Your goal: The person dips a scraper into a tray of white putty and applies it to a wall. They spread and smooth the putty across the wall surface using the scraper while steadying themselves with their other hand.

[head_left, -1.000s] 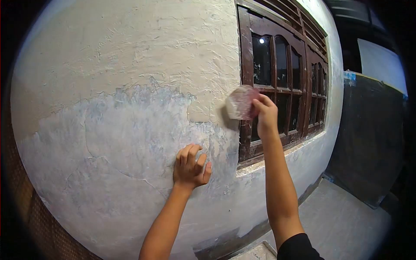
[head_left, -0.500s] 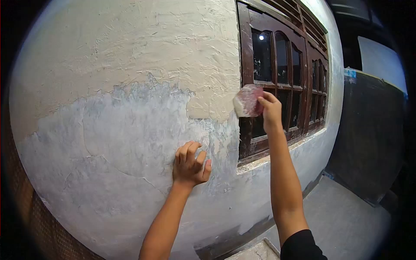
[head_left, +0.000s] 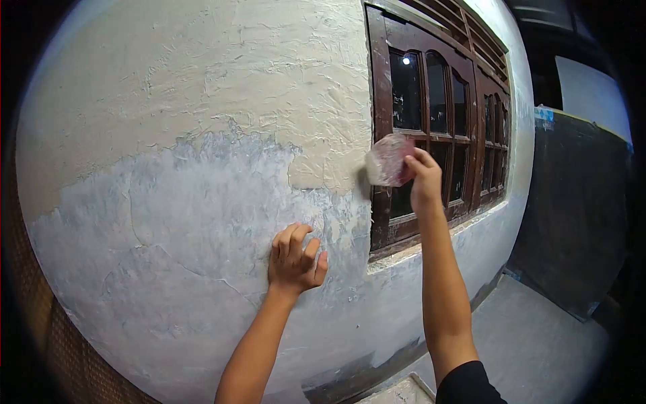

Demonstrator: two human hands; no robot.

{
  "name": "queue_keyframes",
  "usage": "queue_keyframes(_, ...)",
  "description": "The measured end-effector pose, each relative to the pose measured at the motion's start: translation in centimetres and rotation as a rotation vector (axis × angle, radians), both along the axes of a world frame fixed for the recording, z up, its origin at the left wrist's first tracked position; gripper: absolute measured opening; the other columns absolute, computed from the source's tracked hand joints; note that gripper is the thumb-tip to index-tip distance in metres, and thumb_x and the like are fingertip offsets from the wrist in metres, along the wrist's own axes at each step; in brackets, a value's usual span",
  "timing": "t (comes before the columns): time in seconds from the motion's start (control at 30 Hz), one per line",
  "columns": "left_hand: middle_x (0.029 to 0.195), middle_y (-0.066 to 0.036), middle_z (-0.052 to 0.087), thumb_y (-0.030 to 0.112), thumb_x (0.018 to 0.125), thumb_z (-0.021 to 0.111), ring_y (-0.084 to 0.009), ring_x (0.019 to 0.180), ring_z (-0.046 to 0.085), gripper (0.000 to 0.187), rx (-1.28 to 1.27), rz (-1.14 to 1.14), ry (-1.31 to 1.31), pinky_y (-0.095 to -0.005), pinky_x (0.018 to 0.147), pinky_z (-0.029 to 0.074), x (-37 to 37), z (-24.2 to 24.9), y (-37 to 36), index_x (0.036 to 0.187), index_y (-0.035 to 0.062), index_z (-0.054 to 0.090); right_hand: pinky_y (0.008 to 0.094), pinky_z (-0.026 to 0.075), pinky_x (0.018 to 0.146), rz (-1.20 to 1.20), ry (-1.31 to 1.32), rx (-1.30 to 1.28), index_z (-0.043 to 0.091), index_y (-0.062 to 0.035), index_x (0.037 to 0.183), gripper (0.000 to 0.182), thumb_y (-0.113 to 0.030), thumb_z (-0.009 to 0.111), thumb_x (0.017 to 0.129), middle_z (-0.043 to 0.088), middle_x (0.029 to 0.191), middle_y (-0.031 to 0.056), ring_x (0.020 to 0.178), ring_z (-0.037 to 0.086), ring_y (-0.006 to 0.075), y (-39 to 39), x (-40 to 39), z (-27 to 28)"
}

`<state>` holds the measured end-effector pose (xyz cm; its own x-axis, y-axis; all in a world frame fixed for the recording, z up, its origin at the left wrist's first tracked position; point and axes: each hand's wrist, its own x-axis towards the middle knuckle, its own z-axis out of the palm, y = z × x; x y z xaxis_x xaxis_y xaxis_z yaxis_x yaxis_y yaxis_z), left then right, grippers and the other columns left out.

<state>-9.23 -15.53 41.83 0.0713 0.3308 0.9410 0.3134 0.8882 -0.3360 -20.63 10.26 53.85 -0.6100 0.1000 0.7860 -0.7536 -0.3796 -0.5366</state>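
My right hand (head_left: 425,176) pinches the right side of a flat, reddish scraper (head_left: 390,160) smeared with whitish paste. The scraper is raised beside the window's left frame edge, near the border of the cream plaster (head_left: 282,87). Below and to the left, my left hand (head_left: 296,259) rests near the grey wall surface (head_left: 182,229), its fingers curled but apart and holding nothing. The cream coat covers the upper wall and ends in a ragged lower edge.
A dark wooden window (head_left: 437,121) with glass panes stands right of the plaster. Further right is a dark panel (head_left: 572,215) above a grey floor (head_left: 531,343). Woven matting (head_left: 81,350) runs along the lower left. A pale-topped object (head_left: 404,392) shows at the bottom.
My right hand and the scraper have moved slightly down and to the right. My left hand has stayed almost in place.
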Motion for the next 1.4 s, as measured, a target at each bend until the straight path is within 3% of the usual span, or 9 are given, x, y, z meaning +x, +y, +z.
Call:
queue_keyframes(0.07,0.114,-0.010,0.052,0.025,0.077,0.057,-0.0313,0.112,0.046,0.035,0.004,0.011,-0.016,-0.0431,0.094,0.035,0.1,-0.2,0.0,0.107,0.0129,0.043,0.0242,0.047,0.070,0.092,0.029,0.036,0.065,0.0007,0.105,0.019,-0.001,0.062,0.087,0.066,0.090,0.0028,0.080,0.061,0.0105,-2.2,1.0,-0.3)
queue_keyframes(0.27,0.114,-0.010,0.051,0.024,0.076,0.058,-0.0316,0.112,0.046,0.037,0.003,-0.002,-0.005,-0.0438,0.094,0.035,0.0,-0.2,-0.1,0.108,0.0131,0.043,0.0241,0.047,0.067,-0.082,-0.108,-0.094,0.065,0.0018,0.104,0.018,0.000,0.059,0.087,0.066,0.088,0.0031,0.074,0.060,0.0098,-0.3,-0.8,0.1)
queue_keyframes(0.47,0.116,-0.010,0.051,0.026,0.079,0.056,-0.0292,0.113,0.046,0.035,0.011,0.011,-0.018,-0.0431,0.093,0.038,0.1,-0.2,0.0,0.109,0.0149,0.043,0.0245,0.047,0.074,0.072,-0.004,-0.002,0.064,0.0019,0.105,0.019,-0.002,0.063,0.087,0.066,0.093,0.0032,0.082,0.060,0.0104,-3.0,0.7,-0.6)
queue_keyframes(0.63,0.116,-0.009,0.051,0.027,0.079,0.056,-0.0291,0.113,0.046,0.034,0.005,0.019,-0.005,-0.0431,0.093,0.038,0.2,-0.1,0.0,0.108,0.0151,0.043,0.0253,0.047,0.075,-0.047,-0.077,-0.186,0.065,0.0031,0.106,0.021,-0.001,0.060,0.086,0.067,0.093,0.0042,0.081,0.061,0.0116,-0.9,-0.5,0.5)
queue_keyframes(0.8,0.114,-0.009,0.051,0.025,0.077,0.058,-0.0306,0.112,0.046,0.036,0.005,0.000,-0.002,-0.0423,0.095,0.035,-0.2,-0.2,0.0,0.107,0.0140,0.043,0.0251,0.047,0.075,-0.042,-0.026,-0.004,0.063,0.0032,0.108,0.021,-0.001,0.059,0.088,0.066,0.095,0.0044,0.083,0.061,0.0122,-1.4,0.2,1.0)
queue_keyframes(0.97,0.114,-0.009,0.051,0.026,0.077,0.058,-0.0306,0.112,0.046,0.035,0.007,0.005,0.007,-0.0423,0.094,0.035,-0.1,0.0,-0.1,0.107,0.0138,0.043,0.0247,0.046,0.080,0.023,0.000,-0.111,0.064,0.0032,0.108,0.021,-0.001,0.060,0.088,0.066,0.098,0.0047,0.087,0.060,0.0120,0.1,-1.4,1.8)
queue_keyframes(1.07,0.114,-0.009,0.051,0.026,0.077,0.058,-0.0307,0.112,0.045,0.034,0.000,-0.018,-0.005,-0.0425,0.094,0.035,-0.1,-0.2,0.0,0.106,0.0138,0.044,0.0254,0.047,0.079,-0.038,0.027,0.012,0.064,0.0032,0.107,0.020,-0.001,0.060,0.088,0.066,0.097,0.0051,0.086,0.061,0.0124,-0.7,-1.1,1.5)
queue_keyframes(1.23,0.114,-0.009,0.051,0.025,0.077,0.057,-0.0306,0.112,0.046,0.034,0.007,0.000,0.008,-0.0426,0.094,0.035,-0.1,-0.2,0.0,0.106,0.0137,0.043,0.0255,0.047,0.078,0.073,0.045,-0.064,0.065,0.0022,0.108,0.021,-0.003,0.061,0.088,0.066,0.094,0.0036,0.084,0.060,0.0115,0.9,-1.8,1.6)
queue_keyframes(1.4,0.114,-0.010,0.051,0.025,0.078,0.057,-0.0307,0.112,0.046,0.034,0.003,-0.003,-0.006,-0.0427,0.094,0.035,0.0,-0.2,0.1,0.107,0.0136,0.043,0.0257,0.047,0.077,-0.024,-0.046,0.029,0.065,0.0026,0.106,0.019,-0.003,0.060,0.088,0.066,0.093,0.0034,0.082,0.061,0.0116,0.3,-1.7,1.1)
